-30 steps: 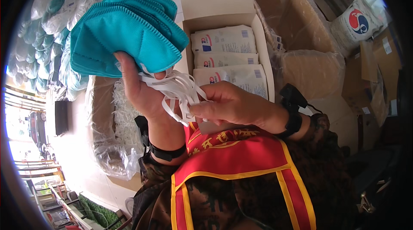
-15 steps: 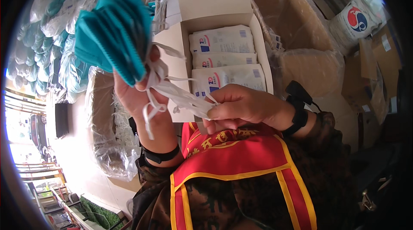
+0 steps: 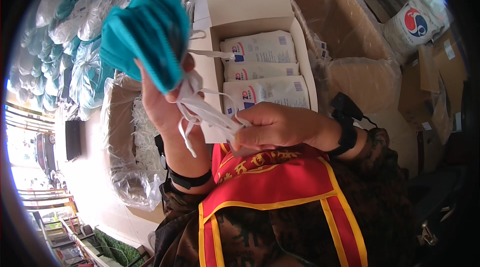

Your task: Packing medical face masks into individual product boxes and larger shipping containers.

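A stack of teal folded face masks (image 3: 145, 37) is gripped near its lower end by my left hand (image 3: 162, 99), raised at the upper left. White ear straps (image 3: 205, 104) run in a bunch from the stack down to the right. My right hand (image 3: 270, 126) is closed on the lower ends of those straps, just in front of an open white box (image 3: 302, 32). Several white printed packets (image 3: 265, 92) lie in rows inside that box. One loose strap crosses over the box's left side.
Left of me stands a plastic-lined carton (image 3: 120, 142) with white strips in it. Bagged teal masks (image 3: 60, 52) are piled at the far left. A large lined carton (image 3: 345, 22) is behind right, near a white sack (image 3: 415, 19) and brown cartons (image 3: 440, 77).
My left hand and the mask stack have moved a little to the right, closer to my right hand. The right hand has shifted slightly along the straps, which hang more bunched.
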